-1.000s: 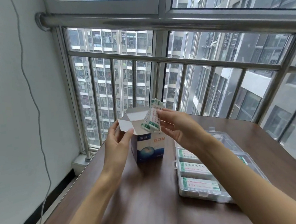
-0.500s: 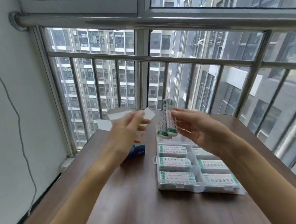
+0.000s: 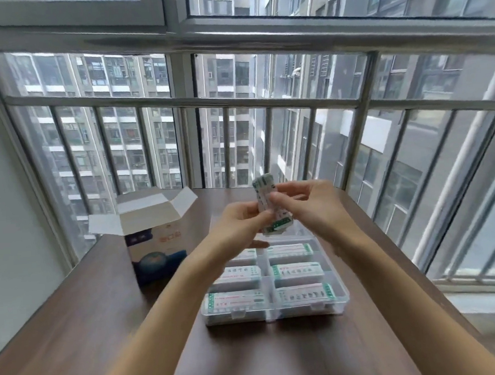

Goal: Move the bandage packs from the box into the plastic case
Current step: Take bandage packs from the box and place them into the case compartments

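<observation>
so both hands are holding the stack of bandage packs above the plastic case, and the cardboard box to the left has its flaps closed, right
Not quite: the box's flaps are open. The head view shows the cardboard box standing left of the plastic case with its top flaps folded out. The rest holds: the left hand and the right hand both hold the stack of bandage packs above the case.

Both your forearms reach forward from the bottom edge and meet above the far end of the plastic case [image 3: 333, 307]. Your left hand [image 3: 237, 229] is on the left of the bandage pack [image 3: 266, 203], its fingers curled against the pack's lower part. Your right hand [image 3: 309, 206] is on the pack's right, thumb and fingers pinching its middle. The pack is nearly upright between your hands.
</observation>
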A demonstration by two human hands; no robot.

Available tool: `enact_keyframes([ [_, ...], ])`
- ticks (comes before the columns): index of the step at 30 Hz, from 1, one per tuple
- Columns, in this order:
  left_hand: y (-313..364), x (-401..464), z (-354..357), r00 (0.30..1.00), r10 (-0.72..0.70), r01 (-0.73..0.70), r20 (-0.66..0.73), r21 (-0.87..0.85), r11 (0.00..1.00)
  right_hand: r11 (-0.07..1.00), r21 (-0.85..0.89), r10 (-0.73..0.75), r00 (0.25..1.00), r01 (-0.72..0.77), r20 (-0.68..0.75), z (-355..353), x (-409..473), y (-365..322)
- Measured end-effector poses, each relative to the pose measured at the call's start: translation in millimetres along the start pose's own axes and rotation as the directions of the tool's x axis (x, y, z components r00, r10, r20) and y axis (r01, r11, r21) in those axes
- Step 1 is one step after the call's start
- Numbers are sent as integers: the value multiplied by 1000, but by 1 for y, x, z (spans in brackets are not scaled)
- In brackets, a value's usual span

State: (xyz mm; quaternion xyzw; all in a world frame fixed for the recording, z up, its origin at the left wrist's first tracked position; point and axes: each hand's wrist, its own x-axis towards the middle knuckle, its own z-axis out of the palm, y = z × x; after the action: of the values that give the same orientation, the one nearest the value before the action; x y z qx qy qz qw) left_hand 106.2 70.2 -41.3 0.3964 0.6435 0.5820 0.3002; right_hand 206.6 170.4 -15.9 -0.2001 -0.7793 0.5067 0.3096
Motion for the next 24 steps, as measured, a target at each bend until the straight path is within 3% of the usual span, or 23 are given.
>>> enact_keyframes([
  [5, -7, 12, 11, 984, 72, -69, -160, 27, 997, 998, 8, 56, 998, -55, -20, -3, 10, 18],
  [8, -7, 18, 10, 994, 18, -26, -108, -74, 997, 975, 157, 161, 987, -161, 12, -9, 16, 24],
  [13, -6, 27, 6, 997, -39, 30, -71, -135, 990, 826, 447, 292, 939, -342, 180, -18, 23, 30],
  [19, -10, 31, 2, 994, -43, 33, -97, -100, 994, 769, 492, 314, 912, -408, 265, -21, 27, 40],
  [24, -11, 31, 1, 994, -60, 66, -87, 60, 996, 781, 465, 318, 906, -417, 279, -27, 28, 42],
])
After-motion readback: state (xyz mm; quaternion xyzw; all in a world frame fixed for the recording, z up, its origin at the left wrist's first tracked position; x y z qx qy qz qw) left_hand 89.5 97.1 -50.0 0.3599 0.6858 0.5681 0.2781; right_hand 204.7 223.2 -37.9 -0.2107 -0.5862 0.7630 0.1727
